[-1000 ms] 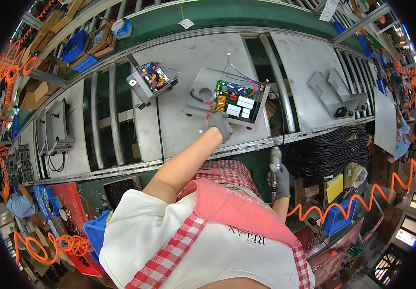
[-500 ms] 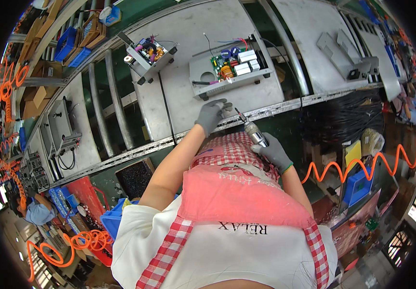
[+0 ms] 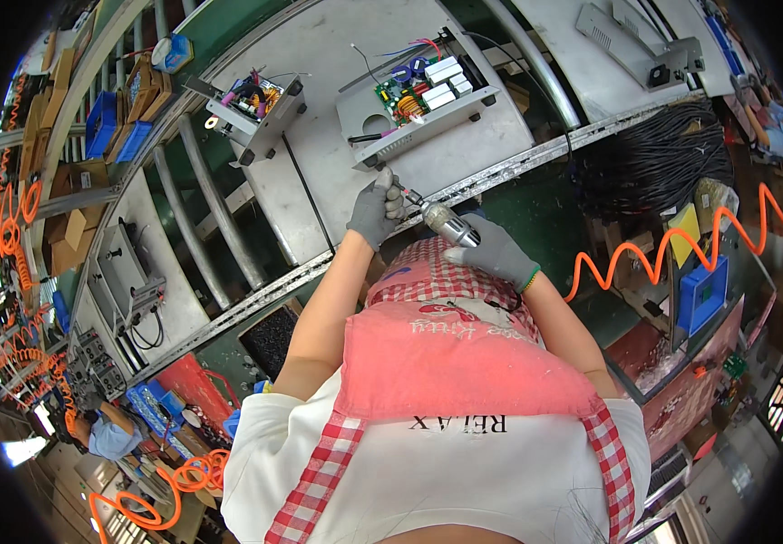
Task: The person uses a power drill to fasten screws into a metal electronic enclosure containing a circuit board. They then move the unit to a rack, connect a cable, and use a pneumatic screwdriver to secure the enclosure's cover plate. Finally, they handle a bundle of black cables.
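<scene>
Beside your uncovered chassis (image 3: 437,125), circuit board (image 3: 392,92) in, right hand (image 3: 500,250) grips screwdriver (image 3: 444,219); left hand (image 3: 375,211) curls at its tip, hold unclear.

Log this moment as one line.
Right hand: holds power driver | Left hand: near driver tip | Ahead: circuit board in open grey chassis | Right: black cable bundle

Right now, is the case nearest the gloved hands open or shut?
Open: the case has no cover over its top, so the green board and white blocks inside show.
</scene>
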